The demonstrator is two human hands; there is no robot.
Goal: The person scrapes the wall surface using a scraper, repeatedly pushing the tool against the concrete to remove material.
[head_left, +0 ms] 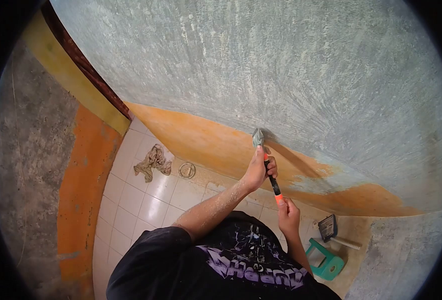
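Nearest the camera, the person's black printed shirt point(221, 260) fills the lower frame, with both forearms reaching out from it toward the wall. The right hand point(288, 216) is clenched round the butt of the scraper point(266, 159), just below the orange band on its handle; the left hand point(259, 169) is wrapped round the handle higher up, close behind the blade. The blade tip is pressed against the wall point(281, 75) at the line where orange paint point(206, 140) meets bare grey plaster. Judged from the surface, most of the wall is already stripped: the upper and right-hand parts show rough grey plaster with scrape marks. What is left is a low orange strip running along the foot of the wall from the left corner to the right, broken by a cleared patch just right of the blade, plus the orange panel point(83, 200) on the adjoining wall at left (apparently untouched). Further off, on the white tiled floor point(141, 205), lie a crumpled rag point(153, 162) and a round floor drain point(186, 170). At lower right stand a green stool point(326, 262) and a brush point(331, 231) beside it.
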